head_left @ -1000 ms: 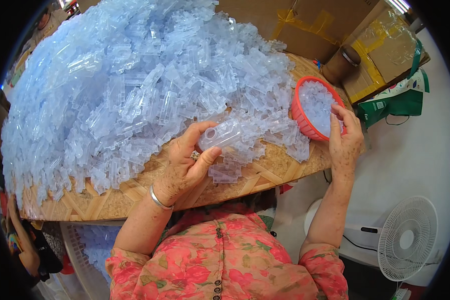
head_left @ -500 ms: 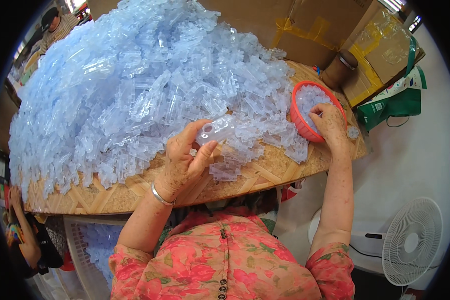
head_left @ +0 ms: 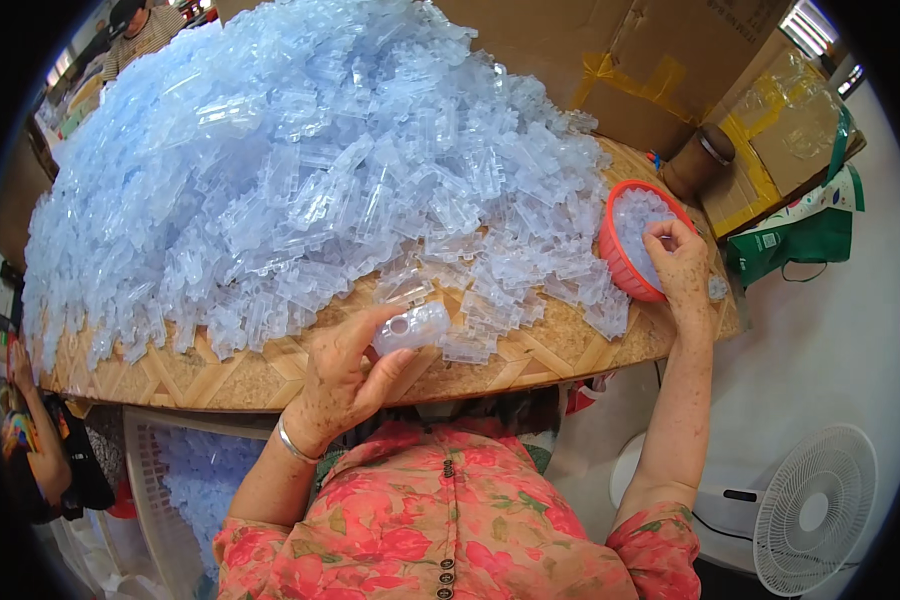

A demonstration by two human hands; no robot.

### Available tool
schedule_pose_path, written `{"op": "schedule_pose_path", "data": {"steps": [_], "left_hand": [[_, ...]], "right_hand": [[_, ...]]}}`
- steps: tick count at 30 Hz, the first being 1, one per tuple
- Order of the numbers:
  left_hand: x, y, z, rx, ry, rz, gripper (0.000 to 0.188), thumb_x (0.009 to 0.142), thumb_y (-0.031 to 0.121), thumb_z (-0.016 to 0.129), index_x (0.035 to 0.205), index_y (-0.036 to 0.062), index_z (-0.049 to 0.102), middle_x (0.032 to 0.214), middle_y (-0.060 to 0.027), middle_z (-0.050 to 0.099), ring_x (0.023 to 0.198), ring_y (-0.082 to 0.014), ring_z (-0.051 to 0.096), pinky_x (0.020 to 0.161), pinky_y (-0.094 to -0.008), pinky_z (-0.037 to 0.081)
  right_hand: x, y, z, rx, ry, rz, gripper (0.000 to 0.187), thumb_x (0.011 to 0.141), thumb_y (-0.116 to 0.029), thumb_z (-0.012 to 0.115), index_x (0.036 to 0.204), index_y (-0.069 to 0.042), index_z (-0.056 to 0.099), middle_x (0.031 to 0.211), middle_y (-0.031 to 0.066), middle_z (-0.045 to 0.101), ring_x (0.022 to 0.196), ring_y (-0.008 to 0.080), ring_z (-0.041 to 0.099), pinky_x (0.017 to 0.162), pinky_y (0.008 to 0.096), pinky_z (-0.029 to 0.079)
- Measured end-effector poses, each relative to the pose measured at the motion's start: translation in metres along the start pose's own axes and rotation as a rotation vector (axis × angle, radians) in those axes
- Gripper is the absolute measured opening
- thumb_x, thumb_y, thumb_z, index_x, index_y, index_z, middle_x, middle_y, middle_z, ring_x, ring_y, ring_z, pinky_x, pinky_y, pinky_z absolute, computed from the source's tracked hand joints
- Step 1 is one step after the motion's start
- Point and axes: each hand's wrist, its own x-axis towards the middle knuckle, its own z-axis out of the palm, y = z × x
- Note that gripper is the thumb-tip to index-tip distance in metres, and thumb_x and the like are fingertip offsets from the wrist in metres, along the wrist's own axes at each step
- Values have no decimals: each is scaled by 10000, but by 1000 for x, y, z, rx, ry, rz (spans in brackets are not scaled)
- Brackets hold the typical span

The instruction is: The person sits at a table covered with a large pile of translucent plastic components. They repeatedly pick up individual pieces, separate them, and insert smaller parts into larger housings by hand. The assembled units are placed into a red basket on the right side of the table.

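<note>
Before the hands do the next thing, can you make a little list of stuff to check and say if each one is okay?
1. Left hand has a firm hold on the clear plastic piece: ok, fingers wrap around it.
2. Right hand is at the red basket: ok, fingertips sit over its rim, among the small clear bits.
3. Right hand has picked up a small bit: cannot tell, the fingers hide it.
4. Red basket sits steady on the woven tray: not ok, it leans tilted near the tray's edge.
5. Big pile of clear pieces stays on the tray: ok, though loose pieces lie close to the near edge.
</note>
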Motion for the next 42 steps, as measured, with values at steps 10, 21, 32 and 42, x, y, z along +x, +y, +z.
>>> {"op": "schedule_pose_path", "data": {"steps": [10, 21, 32, 42], "left_hand": [[-23, -12, 5, 33, -20, -15, 373, 819, 109, 753, 1159, 0, 644, 1002, -184, 692, 868, -345, 678, 737, -393, 526], [-18, -21, 11, 105, -49, 23, 383, 756, 85, 764, 1112, 12, 644, 1134, -153, 675, 1051, -367, 636, 888, -445, 499], [-17, -19, 12, 92, -35, -11, 394, 746, 104, 786, 1103, 11, 649, 1143, -149, 676, 1063, -346, 633, 903, -426, 497], [-30, -24, 11, 51, 114, -60, 344, 741, 99, 796, 1045, 9, 666, 1094, -137, 696, 993, -313, 654, 853, -399, 510]], "right_hand": [[-86, -92, 14, 87, -544, -49, 89, 867, -84, 680, 890, -4, 646, 707, 32, 639, 599, 94, 582, 567, 281, 470], [-96, -48, 39, 80, -705, 234, 173, 895, -162, 659, 920, 9, 655, 621, 46, 600, 575, 139, 552, 571, 338, 447], [-111, -65, 49, -87, -430, 90, 201, 854, -108, 729, 1020, -17, 660, 634, 75, 572, 590, 217, 575, 601, 389, 458], [-128, -123, 72, 239, -403, -211, 236, 798, -9, 767, 1013, -28, 672, 924, 59, 634, 637, 119, 555, 573, 258, 458]]}}
